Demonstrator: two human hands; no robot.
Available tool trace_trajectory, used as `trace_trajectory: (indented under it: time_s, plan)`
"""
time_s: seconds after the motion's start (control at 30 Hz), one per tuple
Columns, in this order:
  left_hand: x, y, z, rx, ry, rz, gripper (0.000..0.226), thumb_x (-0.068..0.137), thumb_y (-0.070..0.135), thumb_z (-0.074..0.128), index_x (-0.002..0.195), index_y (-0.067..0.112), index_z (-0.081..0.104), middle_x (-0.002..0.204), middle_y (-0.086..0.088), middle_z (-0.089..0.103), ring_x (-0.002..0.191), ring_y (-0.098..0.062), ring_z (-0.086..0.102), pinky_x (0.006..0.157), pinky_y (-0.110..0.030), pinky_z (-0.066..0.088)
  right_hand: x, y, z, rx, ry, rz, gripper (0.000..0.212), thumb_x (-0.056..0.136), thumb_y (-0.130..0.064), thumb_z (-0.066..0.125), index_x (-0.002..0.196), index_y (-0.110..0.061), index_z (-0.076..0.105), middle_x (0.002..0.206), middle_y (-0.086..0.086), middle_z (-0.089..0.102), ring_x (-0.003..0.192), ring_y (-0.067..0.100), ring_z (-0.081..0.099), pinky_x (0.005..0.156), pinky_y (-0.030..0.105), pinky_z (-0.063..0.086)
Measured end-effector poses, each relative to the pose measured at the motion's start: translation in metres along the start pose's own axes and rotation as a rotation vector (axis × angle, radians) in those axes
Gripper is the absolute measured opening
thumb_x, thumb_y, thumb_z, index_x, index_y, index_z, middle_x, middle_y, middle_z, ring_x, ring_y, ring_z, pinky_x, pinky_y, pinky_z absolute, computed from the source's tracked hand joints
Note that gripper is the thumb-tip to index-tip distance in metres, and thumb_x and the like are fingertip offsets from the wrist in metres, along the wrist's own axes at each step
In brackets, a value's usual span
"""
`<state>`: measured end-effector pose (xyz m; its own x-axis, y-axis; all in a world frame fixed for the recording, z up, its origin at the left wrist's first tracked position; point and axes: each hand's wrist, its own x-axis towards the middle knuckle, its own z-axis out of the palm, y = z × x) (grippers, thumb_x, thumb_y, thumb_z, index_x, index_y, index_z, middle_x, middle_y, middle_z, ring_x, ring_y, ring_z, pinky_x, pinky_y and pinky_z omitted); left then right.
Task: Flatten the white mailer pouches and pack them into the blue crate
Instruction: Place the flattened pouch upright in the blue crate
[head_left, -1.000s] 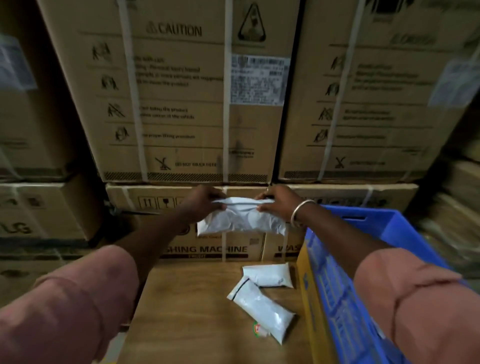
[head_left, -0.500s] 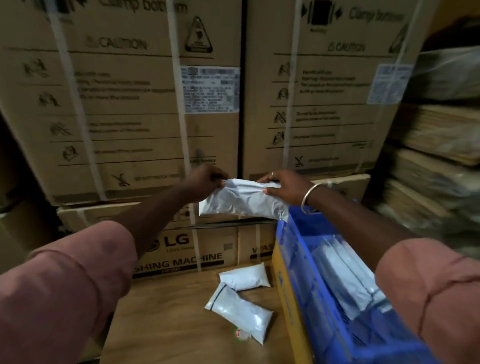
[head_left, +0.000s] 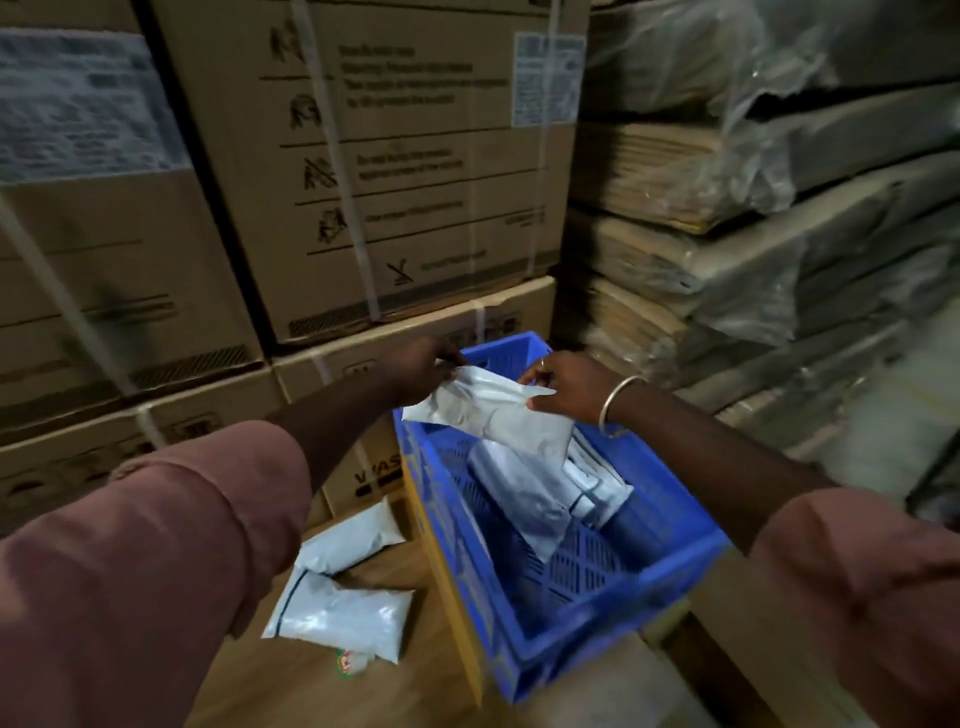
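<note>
Cardboard boxes (head_left: 415, 182) bound with pale straps fill the upper left of the frame. Below them, left of centre, two mailer pouches lie touching on the wooden bench (head_left: 291, 686). The upper pouch (head_left: 353, 538) slants up to the right, and the lower pouch (head_left: 340, 616) lies nearly level across the frame.

At centre, the left hand (head_left: 421, 371) has its fingers pinching the upper left edge of the held pouch (head_left: 498, 415). This pouch hangs over the far end of the blue crate (head_left: 597, 618), its long axis sloping from upper left down to lower right. Packed pouches (head_left: 524, 493) lie inside the crate beneath it, lengthwise along the floor.

The right hand (head_left: 563, 387), a bangle (head_left: 615, 397) on its wrist, pinches the pouch's upper right edge with curled fingers. Plastic-wrapped stacks (head_left: 753, 234) fill the right side.
</note>
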<state>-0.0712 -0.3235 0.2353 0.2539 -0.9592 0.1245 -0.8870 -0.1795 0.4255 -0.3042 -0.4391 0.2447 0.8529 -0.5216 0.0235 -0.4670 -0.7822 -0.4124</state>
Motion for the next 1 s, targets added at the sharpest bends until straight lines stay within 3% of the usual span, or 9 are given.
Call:
trace_trajectory:
  time_s: [0.1,0.27,0.43,0.53,0.67,1.0]
  plan:
    - [0.028,-0.001,0.020,0.041,-0.079,0.029,0.019,0.090,0.015,0.068,0.106,0.018,0.077,0.112,-0.005,0.074,0.106,-0.024,0.067,0.093,-0.039,0.053,-0.006,0.015,0.013,0.013,-0.016,0.055,0.035,0.081,-0.026,0.080,0.111,-0.010,0.071,0.102,0.010,0.072,0.085,0.012,0.060,0.078,0.026,0.047]
    - [0.060,0.005,0.058,0.150,-0.232,0.075,0.022,0.088,0.015,0.072,0.109,0.018,0.077,0.115,-0.001,0.074,0.110,-0.020,0.066,0.084,-0.022,0.040,-0.014,0.036,0.049,0.063,-0.019,0.173,0.035,0.082,-0.028,0.079,0.111,-0.010,0.068,0.109,0.010,0.069,0.104,0.024,0.063,0.078,0.023,0.037]
    - [0.071,-0.001,0.099,0.193,-0.379,0.083,0.022,0.088,0.013,0.073,0.109,0.018,0.075,0.116,-0.001,0.074,0.111,-0.019,0.067,0.089,-0.028,0.047,-0.014,0.047,0.095,0.069,-0.054,0.255,0.033,0.081,-0.027,0.080,0.106,-0.010,0.065,0.111,0.010,0.067,0.108,0.026,0.061,0.088,0.028,0.040]
    - [0.070,-0.010,0.119,0.269,-0.452,0.100,0.025,0.085,0.010,0.075,0.108,0.021,0.076,0.114,0.000,0.075,0.109,-0.019,0.068,0.087,-0.029,0.050,-0.013,0.049,0.120,0.030,-0.095,0.282,0.033,0.079,-0.035,0.076,0.102,-0.016,0.062,0.108,0.008,0.067,0.104,0.029,0.064,0.087,0.037,0.051]
    - [0.068,-0.020,0.138,0.374,-0.456,0.149,0.029,0.082,0.013,0.078,0.108,0.026,0.077,0.114,0.002,0.074,0.109,-0.021,0.068,0.090,-0.034,0.054,-0.010,0.045,0.138,-0.076,-0.130,0.291,0.039,0.081,-0.038,0.073,0.106,-0.012,0.059,0.109,0.012,0.066,0.102,0.034,0.064,0.080,0.037,0.049]
    - [0.071,-0.031,0.156,0.416,-0.506,0.150,0.030,0.079,0.008,0.071,0.103,0.025,0.076,0.111,0.003,0.072,0.109,-0.021,0.065,0.088,-0.034,0.053,-0.005,0.034,0.177,-0.127,-0.134,0.257,0.028,0.092,-0.022,0.057,0.115,-0.007,0.052,0.116,0.015,0.062,0.109,0.036,0.063,0.090,0.038,0.049]
